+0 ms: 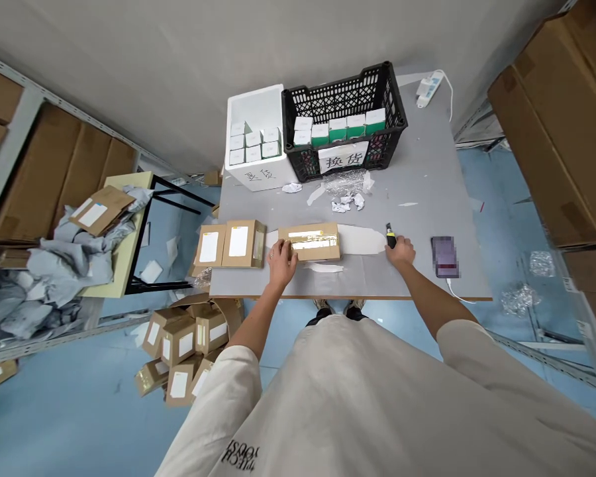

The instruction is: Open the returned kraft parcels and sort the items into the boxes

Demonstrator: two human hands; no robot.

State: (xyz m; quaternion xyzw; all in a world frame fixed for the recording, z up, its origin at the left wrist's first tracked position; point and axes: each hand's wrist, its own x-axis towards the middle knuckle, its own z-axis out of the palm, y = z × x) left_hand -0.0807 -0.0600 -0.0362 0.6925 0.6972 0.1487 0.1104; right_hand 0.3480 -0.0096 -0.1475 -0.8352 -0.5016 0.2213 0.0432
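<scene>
A flat kraft cardboard box (308,242) lies on the grey table (417,165), its top crossed by shiny tape. My left hand (282,262) grips the box's left end. My right hand (400,251) is shut on a black and yellow box cutter (391,236), just beyond the box's right end. Between them lies a torn white sheet (360,239), touching the box. Two similar kraft boxes with white labels (231,244) stand to the left of my left hand. A pixelated phone (445,256) lies to the right of my right hand.
At the table's back stand a black plastic crate (345,122) and a white foam box (255,139), both holding small white-and-green cartons. Paper scraps and bubble wrap (345,189) lie before them. More kraft boxes (181,351) are heaped on the floor below the table's left corner.
</scene>
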